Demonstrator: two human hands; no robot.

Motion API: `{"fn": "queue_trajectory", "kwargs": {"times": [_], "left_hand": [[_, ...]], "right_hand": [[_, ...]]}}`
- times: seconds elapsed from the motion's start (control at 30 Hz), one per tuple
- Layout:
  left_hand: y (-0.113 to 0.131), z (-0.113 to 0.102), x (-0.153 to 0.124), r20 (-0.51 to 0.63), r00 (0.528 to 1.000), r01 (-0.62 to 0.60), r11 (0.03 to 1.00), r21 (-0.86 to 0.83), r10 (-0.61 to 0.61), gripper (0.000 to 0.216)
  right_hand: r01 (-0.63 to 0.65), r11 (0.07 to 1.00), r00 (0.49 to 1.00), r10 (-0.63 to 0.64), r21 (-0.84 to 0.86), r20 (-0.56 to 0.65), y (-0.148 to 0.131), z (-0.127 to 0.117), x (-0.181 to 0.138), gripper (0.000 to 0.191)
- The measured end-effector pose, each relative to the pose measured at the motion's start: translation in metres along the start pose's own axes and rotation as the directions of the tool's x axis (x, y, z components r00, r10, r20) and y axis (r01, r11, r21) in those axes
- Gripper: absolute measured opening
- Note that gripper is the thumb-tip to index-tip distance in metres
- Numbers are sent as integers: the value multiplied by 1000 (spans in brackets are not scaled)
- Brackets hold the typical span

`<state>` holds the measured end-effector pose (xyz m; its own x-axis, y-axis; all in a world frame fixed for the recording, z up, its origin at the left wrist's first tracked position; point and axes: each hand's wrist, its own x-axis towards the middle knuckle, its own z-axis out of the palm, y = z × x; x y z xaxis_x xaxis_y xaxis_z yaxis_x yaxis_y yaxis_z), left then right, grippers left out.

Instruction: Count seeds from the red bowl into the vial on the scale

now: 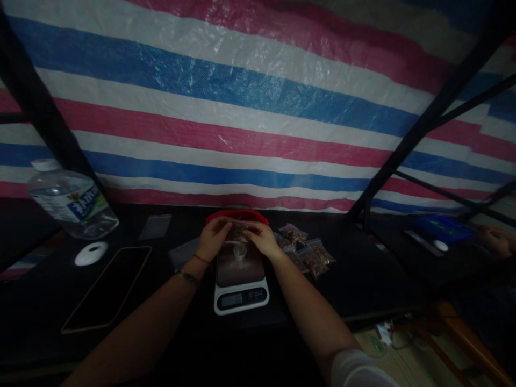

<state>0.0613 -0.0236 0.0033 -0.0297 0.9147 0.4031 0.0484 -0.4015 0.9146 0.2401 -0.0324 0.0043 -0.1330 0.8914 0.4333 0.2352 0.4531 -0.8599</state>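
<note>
Between both hands, above the back of a kitchen scale (pixel 241 294), is a clear zip bag (pixel 238 232) with brown bits inside. My left hand (pixel 213 236) pinches its left side, and my right hand (pixel 262 237) grips the right side. A small clear cup (pixel 240 252) stands on the scale's dark plate; the digits on the display are too dim to read. Behind the hands shows the rim of a red container (pixel 250 215), mostly hidden. Several filled zip bags (pixel 315 258) lie to the right of my right hand. Flat, clear bags (pixel 183 252) lie left of the scale.
At the left are a large plastic bottle (pixel 74 201), a white computer mouse (pixel 92 253), a phone (pixel 107 290) and another flat bag (pixel 155 226). A striped sheet (pixel 242 129) hangs behind the black table, between dark frame posts. Another person's hand (pixel 496 241) is at the far right.
</note>
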Motion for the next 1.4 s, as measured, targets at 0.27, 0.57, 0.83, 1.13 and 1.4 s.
{"fn": "queue_trajectory", "kwargs": {"times": [0.27, 0.57, 0.83, 1.13, 1.4], "left_hand": [[0, 8, -1, 107, 991, 82, 996, -28, -79, 40], [-8, 3, -1, 194, 981, -4, 1000, -14, 7, 39], [9, 7, 2, 291, 956, -23, 1000, -20, 28, 59], [59, 25, 17, 364, 931, -34, 999, -28, 42, 54], [83, -11, 2, 258, 965, -3, 981, 195, -49, 39]], "right_hand": [[-81, 982, 993, 94, 172, -70, 0, 9, 0, 37], [-177, 974, 984, 173, 141, 42, 2, 0, 0, 37], [-138, 964, 990, 131, 226, 43, -8, -4, 5, 31], [-283, 933, 955, 253, 220, 155, -49, -18, 4, 42], [-400, 866, 916, 367, 300, 160, -51, -85, -50, 51]]}}
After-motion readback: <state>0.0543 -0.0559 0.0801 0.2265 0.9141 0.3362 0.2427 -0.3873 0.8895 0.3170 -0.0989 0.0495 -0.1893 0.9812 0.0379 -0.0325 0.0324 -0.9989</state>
